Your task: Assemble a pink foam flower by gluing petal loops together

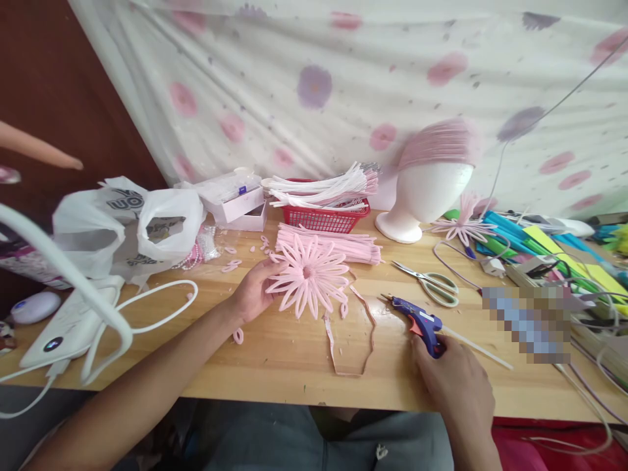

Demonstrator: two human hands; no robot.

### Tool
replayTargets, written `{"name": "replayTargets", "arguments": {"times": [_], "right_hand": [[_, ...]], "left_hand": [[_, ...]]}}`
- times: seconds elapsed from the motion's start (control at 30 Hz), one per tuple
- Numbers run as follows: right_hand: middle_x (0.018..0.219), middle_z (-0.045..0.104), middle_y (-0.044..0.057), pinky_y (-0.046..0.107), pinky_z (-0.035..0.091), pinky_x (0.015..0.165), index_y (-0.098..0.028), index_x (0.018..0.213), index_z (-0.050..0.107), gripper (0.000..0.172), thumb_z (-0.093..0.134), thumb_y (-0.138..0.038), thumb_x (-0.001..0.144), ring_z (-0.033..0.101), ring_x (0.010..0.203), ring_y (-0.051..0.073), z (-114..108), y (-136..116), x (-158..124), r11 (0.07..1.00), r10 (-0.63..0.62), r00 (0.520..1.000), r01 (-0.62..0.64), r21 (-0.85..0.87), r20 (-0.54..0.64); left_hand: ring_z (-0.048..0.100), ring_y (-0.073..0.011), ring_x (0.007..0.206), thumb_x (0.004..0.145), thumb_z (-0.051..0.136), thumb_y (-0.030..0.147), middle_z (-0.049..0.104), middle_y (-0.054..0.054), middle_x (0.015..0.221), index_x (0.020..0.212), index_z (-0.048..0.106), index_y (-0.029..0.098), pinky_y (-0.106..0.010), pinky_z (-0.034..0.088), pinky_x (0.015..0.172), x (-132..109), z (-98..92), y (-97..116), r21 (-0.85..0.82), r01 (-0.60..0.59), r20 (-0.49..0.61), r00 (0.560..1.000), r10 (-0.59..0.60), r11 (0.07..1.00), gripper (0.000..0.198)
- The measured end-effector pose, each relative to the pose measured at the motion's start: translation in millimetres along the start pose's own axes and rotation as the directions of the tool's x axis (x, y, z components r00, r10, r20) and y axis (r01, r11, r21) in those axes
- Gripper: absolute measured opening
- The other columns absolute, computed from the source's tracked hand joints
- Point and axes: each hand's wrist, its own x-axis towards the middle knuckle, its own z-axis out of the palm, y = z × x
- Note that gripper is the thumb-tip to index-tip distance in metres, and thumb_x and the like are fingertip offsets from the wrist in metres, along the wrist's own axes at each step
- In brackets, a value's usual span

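My left hand (252, 291) holds a large pink pipe-cleaner flower (309, 275) by its left petals, just above the wooden table (275, 356). My right hand (454, 383) is closed round the handle of a blue glue gun (417, 320) that rests on the table with its nozzle pointing left toward the flower. A white glue stick pokes out behind the gun. A loose pink strip (350, 340) lies on the table between my hands. Small pink loops (238, 335) are scattered around.
Pink pipe cleaners (353, 247) lie before a red basket (321, 218) of white ones. Scissors (432, 281), a foam head (426, 193) with pink strands, coloured paper (540, 245), cables, plastic bags (127, 226), a small white box (240, 206) and a white lamp arm (73, 281) crowd the table.
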Motion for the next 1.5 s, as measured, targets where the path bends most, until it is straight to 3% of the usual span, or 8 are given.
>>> {"name": "replayTargets", "arguments": {"times": [0.17, 0.3, 0.47, 0.6, 0.93, 1.13, 1.27, 1.5], "right_hand": [[0.087, 0.075, 0.020, 0.046, 0.048, 0.068, -0.019, 0.095, 0.072, 0.034, 0.051, -0.043, 0.082, 0.070, 0.078, 0.038, 1, 5, 8, 0.996, 0.048, 0.999, -0.047, 0.074, -0.013], [0.083, 0.077, 0.015, 0.048, 0.050, 0.075, -0.018, 0.108, 0.064, 0.039, 0.058, -0.046, 0.081, 0.073, 0.084, 0.038, -9, 8, -2, 0.924, 0.157, 0.984, -0.117, 0.364, -0.083], [0.086, 0.075, 0.006, 0.037, 0.055, 0.067, -0.022, 0.115, 0.063, 0.061, 0.084, -0.055, 0.067, 0.072, 0.074, 0.026, -29, -10, -31, 0.527, 0.114, 0.993, -0.046, 0.848, -0.017], [0.076, 0.069, 0.001, 0.030, 0.049, 0.058, -0.024, 0.098, 0.068, 0.042, 0.083, -0.054, 0.074, 0.063, 0.066, 0.019, -39, -33, -50, 0.346, -0.005, 1.000, 0.012, 0.938, -0.012], [0.090, 0.077, 0.009, 0.036, 0.057, 0.072, -0.024, 0.092, 0.075, 0.027, 0.083, -0.047, 0.079, 0.071, 0.082, 0.026, -39, -61, -69, 0.265, -0.258, 0.965, 0.017, 0.964, 0.054], [0.076, 0.073, 0.007, 0.026, 0.048, 0.055, -0.023, 0.095, 0.078, 0.031, 0.080, -0.052, 0.082, 0.063, 0.069, 0.019, -32, -67, -74, 0.259, -0.313, 0.939, -0.061, 0.964, 0.144], [0.079, 0.076, 0.008, 0.027, 0.053, 0.061, -0.023, 0.092, 0.079, 0.033, 0.080, -0.055, 0.081, 0.068, 0.072, 0.020, -38, -72, -75, 0.200, -0.321, 0.939, -0.062, 0.978, 0.125], [0.090, 0.080, 0.012, 0.026, 0.060, 0.066, -0.022, 0.091, 0.082, 0.029, 0.079, -0.050, 0.084, 0.076, 0.084, 0.025, -40, -64, -75, 0.331, -0.365, 0.929, 0.069, 0.941, 0.061]], "left_hand": [[0.069, -0.0176, 0.066, 0.067, 0.086, 0.029, 0.075, -0.006, 0.074, 0.082, 0.076, 0.013, -0.027, 0.057, 0.064, 0, 0.8, -3, 0.016, 0.033, 0.010, 0.999, -0.033, 0.999, 0.024], [0.067, -0.0162, 0.065, 0.062, 0.090, 0.029, 0.073, -0.005, 0.071, 0.081, 0.076, 0.012, -0.026, 0.057, 0.064, -1, 2.3, -5, 0.014, 0.043, 0.009, 0.999, -0.043, 0.999, 0.029], [0.069, -0.0168, 0.066, 0.065, 0.088, 0.030, 0.075, -0.006, 0.074, 0.080, 0.075, 0.012, -0.026, 0.057, 0.065, -1, 1.7, -7, 0.032, 0.038, 0.011, 0.999, -0.038, 0.999, 0.027], [0.069, -0.0174, 0.068, 0.066, 0.087, 0.032, 0.076, -0.007, 0.076, 0.084, 0.077, 0.012, -0.027, 0.058, 0.068, 0, 0.0, -8, 0.037, 0.038, 0.043, 0.998, -0.039, 0.999, 0.029], [0.068, -0.0154, 0.067, 0.055, 0.096, 0.040, 0.077, -0.007, 0.075, 0.080, 0.080, 0.014, -0.025, 0.057, 0.067, 0, 3.0, -11, 0.027, 0.047, 0.049, 0.998, -0.048, 0.999, 0.040], [0.069, -0.0164, 0.071, 0.059, 0.093, 0.043, 0.079, -0.010, 0.082, 0.082, 0.080, 0.012, -0.026, 0.058, 0.073, 0, 1.1, -13, 0.056, 0.034, 0.091, 0.995, -0.039, 0.998, 0.041], [0.072, -0.0187, 0.076, 0.062, 0.092, 0.043, 0.080, -0.011, 0.086, 0.085, 0.080, 0.012, -0.027, 0.056, 0.075, 2, -0.5, -16, 0.040, 0.015, 0.152, 0.988, -0.020, 0.999, 0.040], [0.074, -0.0211, 0.082, 0.065, 0.091, 0.040, 0.081, -0.011, 0.089, 0.092, 0.081, 0.013, -0.029, 0.056, 0.079, 4, -4.7, -22, 0.022, 0.024, 0.174, 0.984, -0.027, 0.999, 0.039]]}}
